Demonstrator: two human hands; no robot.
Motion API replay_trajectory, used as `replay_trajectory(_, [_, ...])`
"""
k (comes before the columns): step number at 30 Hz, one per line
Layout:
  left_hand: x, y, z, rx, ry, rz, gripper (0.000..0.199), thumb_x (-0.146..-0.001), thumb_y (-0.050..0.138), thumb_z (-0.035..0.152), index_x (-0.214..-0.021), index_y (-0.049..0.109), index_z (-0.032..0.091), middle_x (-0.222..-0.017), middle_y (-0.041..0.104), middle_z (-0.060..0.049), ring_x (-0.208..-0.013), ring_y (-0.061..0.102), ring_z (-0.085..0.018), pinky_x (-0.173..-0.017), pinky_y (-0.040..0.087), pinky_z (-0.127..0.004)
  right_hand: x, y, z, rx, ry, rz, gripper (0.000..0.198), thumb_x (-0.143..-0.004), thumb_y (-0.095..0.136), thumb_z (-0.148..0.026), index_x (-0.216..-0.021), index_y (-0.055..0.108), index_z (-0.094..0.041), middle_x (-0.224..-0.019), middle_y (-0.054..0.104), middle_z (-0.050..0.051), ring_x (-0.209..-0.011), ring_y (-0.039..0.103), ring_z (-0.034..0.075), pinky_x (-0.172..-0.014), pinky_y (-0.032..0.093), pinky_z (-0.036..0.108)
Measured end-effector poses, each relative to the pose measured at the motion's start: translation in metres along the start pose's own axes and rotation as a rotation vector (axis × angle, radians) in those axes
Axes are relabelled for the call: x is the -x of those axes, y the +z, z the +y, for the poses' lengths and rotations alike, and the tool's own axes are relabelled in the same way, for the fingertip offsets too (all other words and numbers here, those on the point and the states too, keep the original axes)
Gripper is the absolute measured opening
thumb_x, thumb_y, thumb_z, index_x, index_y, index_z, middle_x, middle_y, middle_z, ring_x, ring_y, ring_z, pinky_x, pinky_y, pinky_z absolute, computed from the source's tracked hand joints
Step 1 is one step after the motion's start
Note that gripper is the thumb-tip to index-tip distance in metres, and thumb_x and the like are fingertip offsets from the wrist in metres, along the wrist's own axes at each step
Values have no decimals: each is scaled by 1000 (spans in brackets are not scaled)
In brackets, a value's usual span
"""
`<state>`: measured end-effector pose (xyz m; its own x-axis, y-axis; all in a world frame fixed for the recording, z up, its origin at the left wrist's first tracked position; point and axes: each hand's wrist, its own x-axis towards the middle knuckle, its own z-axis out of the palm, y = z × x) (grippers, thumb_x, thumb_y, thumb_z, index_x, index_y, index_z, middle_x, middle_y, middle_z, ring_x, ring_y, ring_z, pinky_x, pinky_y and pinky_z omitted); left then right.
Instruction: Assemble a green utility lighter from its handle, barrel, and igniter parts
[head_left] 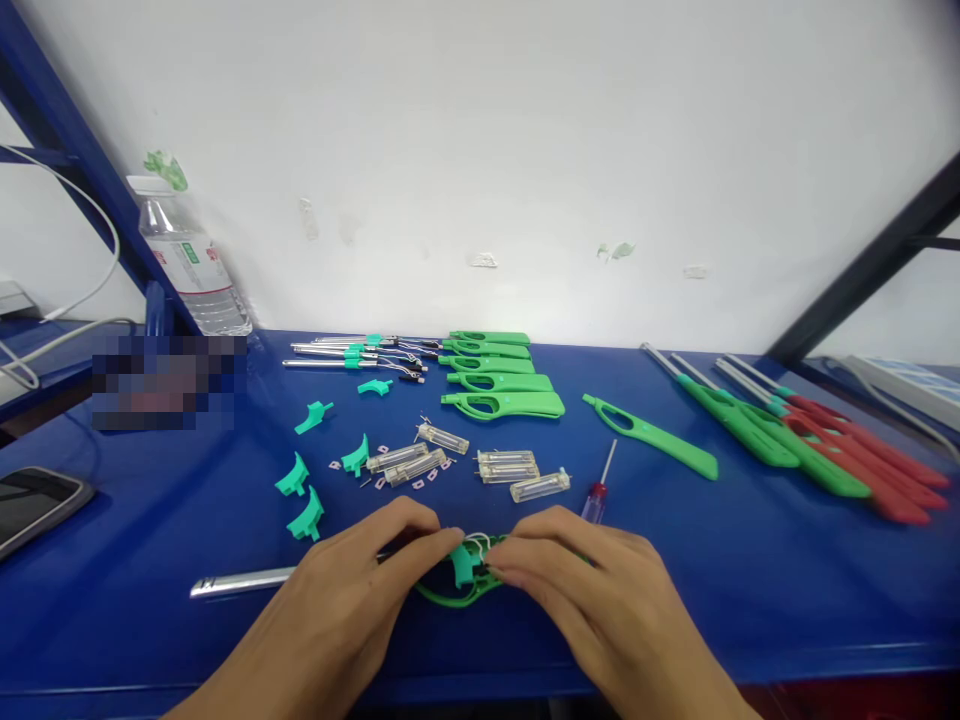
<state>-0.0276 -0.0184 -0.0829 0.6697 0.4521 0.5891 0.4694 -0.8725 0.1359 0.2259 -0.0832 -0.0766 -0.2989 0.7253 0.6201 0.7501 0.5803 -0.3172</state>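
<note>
A half-built green utility lighter point(459, 600) lies near the table's front edge, its metal tube point(244, 582) pointing left. My left hand point(352, 585) is closed over the front of it, with the thumb tip against a teal trigger point(463, 566). From the other side my right hand point(592, 580) covers the handle end, fingertips pinched together beside thin white wires point(477, 541). The fingers hide much of the casing. Just beyond my right hand lies a screwdriver point(598, 490) with a clear and red handle.
Loose teal triggers point(306, 516), clear fuel tanks point(540, 487) and tubes with wires point(352, 350) lie beyond. Green casing halves point(502, 404) are lined up; another casing point(652, 435) lies apart. Finished-looking lighters point(810, 430) are right; a phone point(37, 505) and bottle point(191, 260) left.
</note>
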Motion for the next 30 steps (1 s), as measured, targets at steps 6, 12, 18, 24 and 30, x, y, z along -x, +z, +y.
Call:
replay_trajectory(6, [-2, -7, 1, 40, -31, -59, 54, -106, 37, -3, -136, 67, 29, -115, 78, 3, -93, 83, -6, -84, 62, -10, -1, 0, -1, -12, 14, -8, 39, -128, 42, -39, -116, 77, -31, -101, 84, -9, -81, 84, 9, -71, 56, 26])
replay_trajectory(12, [6, -4, -1, 52, -18, -70, 52, -109, 36, -4, -138, 68, 26, -116, 76, 1, -95, 81, -6, -86, 62, -11, 0, 0, -1, -98, 45, -35, 32, -126, 50, -40, -115, 79, -31, -101, 84, -9, -82, 83, 8, -75, 57, 24])
replay_trajectory(18, [3, -12, 0, 35, 5, -122, 56, -104, 37, -3, -138, 69, 28, -112, 76, 1, -90, 80, -9, -82, 64, -15, 3, 1, 4, -293, 100, -73, 6, -116, 74, -36, -114, 79, -32, -102, 86, -12, -88, 82, 8, -83, 57, 17])
replay_trajectory(24, [2, -15, 1, 59, 4, -114, 44, -109, 38, 1, -125, 69, 27, -107, 75, 1, -83, 76, -10, -76, 62, -15, 1, -1, 2, -378, 249, -104, 15, -102, 91, -29, -109, 80, -34, -99, 83, -13, -85, 80, 9, -79, 57, 17])
replay_trajectory(30, [11, -5, -1, 79, 0, -90, 37, -110, 40, 0, -116, 66, 26, -103, 71, 0, -80, 72, -13, -71, 61, -19, -2, 2, 6, -355, 263, -82, 19, -111, 73, -13, -106, 80, -31, -99, 82, -8, -85, 80, 11, -79, 58, 20])
